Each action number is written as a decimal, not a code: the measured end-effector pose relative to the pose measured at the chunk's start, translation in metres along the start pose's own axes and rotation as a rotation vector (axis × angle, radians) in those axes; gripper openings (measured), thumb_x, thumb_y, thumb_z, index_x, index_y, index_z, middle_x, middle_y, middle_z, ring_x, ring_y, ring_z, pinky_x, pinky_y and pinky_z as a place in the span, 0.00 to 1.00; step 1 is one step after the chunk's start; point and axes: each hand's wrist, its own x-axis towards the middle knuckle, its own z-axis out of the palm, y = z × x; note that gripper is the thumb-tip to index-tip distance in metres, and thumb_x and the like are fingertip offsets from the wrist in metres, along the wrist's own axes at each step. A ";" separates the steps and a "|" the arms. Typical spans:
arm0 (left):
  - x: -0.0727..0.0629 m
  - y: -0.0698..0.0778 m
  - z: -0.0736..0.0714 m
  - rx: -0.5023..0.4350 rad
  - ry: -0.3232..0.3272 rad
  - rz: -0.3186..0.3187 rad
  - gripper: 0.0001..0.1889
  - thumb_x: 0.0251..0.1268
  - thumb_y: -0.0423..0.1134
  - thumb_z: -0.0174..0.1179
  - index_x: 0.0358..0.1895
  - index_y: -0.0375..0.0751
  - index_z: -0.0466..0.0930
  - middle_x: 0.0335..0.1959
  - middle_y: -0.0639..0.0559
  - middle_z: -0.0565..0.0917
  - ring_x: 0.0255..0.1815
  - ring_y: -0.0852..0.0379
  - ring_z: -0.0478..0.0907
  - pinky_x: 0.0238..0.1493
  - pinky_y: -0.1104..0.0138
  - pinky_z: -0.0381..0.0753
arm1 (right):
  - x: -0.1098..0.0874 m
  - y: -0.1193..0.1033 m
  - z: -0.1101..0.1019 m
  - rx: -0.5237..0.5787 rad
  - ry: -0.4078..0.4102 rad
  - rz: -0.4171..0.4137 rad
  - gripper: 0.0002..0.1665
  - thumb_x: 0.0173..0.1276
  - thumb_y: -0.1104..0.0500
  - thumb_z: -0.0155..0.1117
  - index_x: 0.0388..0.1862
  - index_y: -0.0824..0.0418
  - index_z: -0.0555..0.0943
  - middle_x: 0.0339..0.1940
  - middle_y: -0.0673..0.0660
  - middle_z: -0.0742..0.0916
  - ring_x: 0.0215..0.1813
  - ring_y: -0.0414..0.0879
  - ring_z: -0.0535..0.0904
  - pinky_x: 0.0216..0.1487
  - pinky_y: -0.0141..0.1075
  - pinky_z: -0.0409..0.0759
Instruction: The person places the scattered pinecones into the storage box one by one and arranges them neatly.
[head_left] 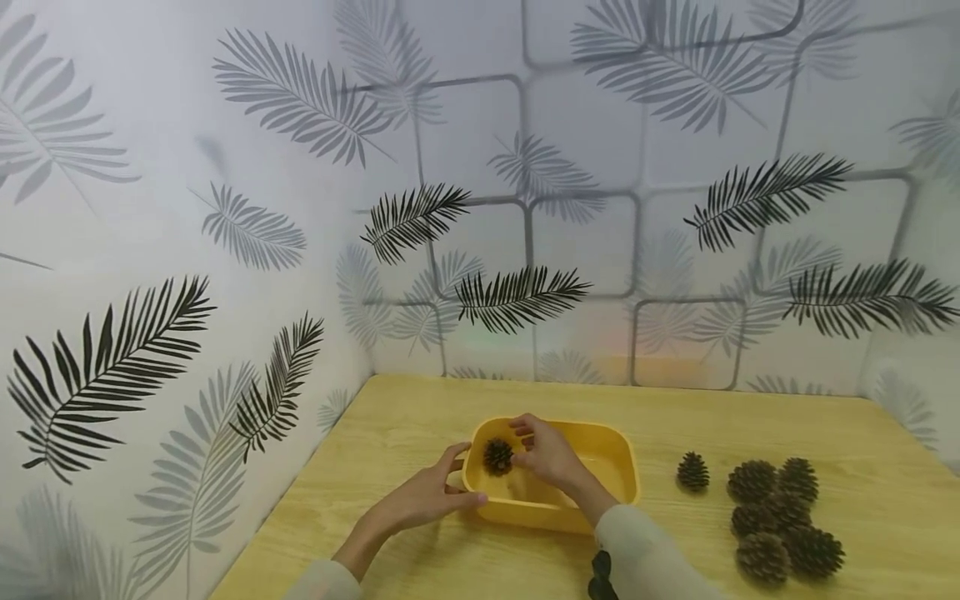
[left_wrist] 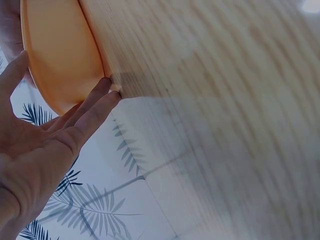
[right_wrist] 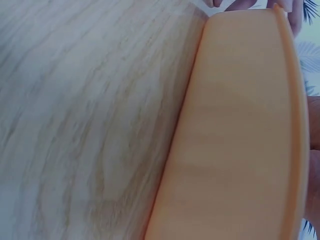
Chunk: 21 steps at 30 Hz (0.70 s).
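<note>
A yellow rectangular tub (head_left: 555, 517) sits on the wooden table in the head view. One brown pinecone (head_left: 498, 457) lies inside it, near the left end. My left hand (head_left: 420, 500) spreads around the tub's left end, its thumb at the near corner. In the left wrist view its fingers (left_wrist: 92, 112) lie fairly straight against the tub's outer wall. Over the inside of the tub is my right hand (head_left: 551, 454), fingers loosely bent with nothing between them. The thumb tip is close to the pinecone; whether they touch I cannot tell. In the right wrist view, the tub's side wall (right_wrist: 235, 125) hides most of that hand.
Right of the tub a single pinecone (head_left: 692, 472) stands by itself. Farther right, several more pinecones (head_left: 787, 510) cluster together. Behind the pale wooden table (head_left: 420, 408) rises a wall (head_left: 585, 250) with a leaf pattern; another wall runs along the left side.
</note>
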 end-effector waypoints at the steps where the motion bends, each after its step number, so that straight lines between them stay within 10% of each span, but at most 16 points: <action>1: 0.000 0.000 0.000 0.001 0.000 0.001 0.50 0.70 0.62 0.65 0.85 0.45 0.48 0.79 0.34 0.65 0.62 0.44 0.83 0.59 0.45 0.81 | -0.001 -0.001 -0.002 0.005 0.002 0.001 0.29 0.67 0.72 0.70 0.67 0.67 0.77 0.64 0.70 0.81 0.65 0.69 0.78 0.63 0.59 0.79; 21: 0.000 -0.003 0.003 -0.014 -0.004 0.025 0.52 0.69 0.65 0.64 0.85 0.46 0.47 0.78 0.30 0.64 0.62 0.40 0.83 0.57 0.43 0.82 | -0.031 -0.013 -0.042 0.123 -0.079 -0.080 0.42 0.72 0.51 0.72 0.79 0.60 0.67 0.74 0.69 0.75 0.72 0.70 0.71 0.68 0.64 0.72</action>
